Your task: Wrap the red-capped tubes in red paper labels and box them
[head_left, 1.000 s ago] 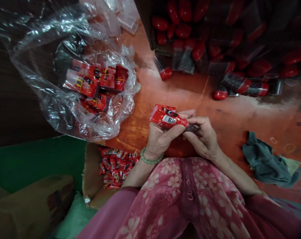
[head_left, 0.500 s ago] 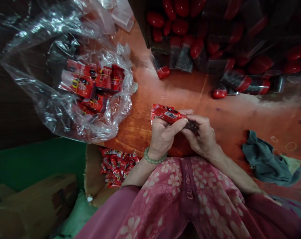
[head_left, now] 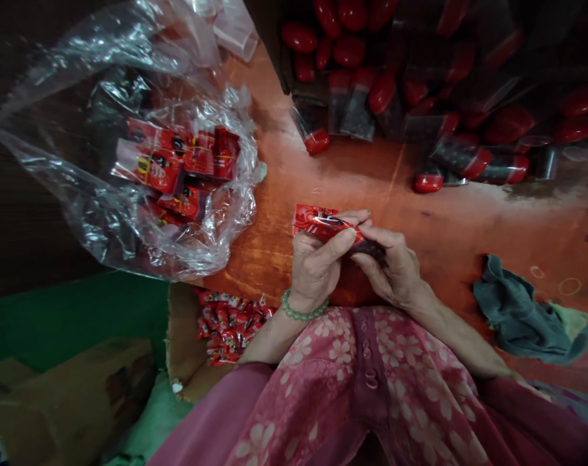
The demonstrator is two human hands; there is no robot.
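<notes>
A red printed wrapper (head_left: 318, 220) lies slanted between my hands above the table's front edge. My left hand (head_left: 320, 262), with a green bead bracelet at the wrist, is closed on the wrapper, its thumb pressing on top. At the wrapper's right end a dark container (head_left: 372, 250) sticks out, and my right hand (head_left: 391, 262) is closed round it with fingers and thumb. The container's far end is partly hidden by the fingers.
At the left a clear plastic bag (head_left: 216, 249) holds red packets (head_left: 160, 169). Below it stands a cardboard box (head_left: 180, 343) of red wrapped pieces (head_left: 230, 323). Red-capped containers (head_left: 350, 50) pile up at the top right. A dark cloth (head_left: 517, 317) lies at the right on the orange table (head_left: 444, 226).
The wrapper has turned in my hands, so its white barcode no longer shows. My left thumb has shifted slightly left along it.
</notes>
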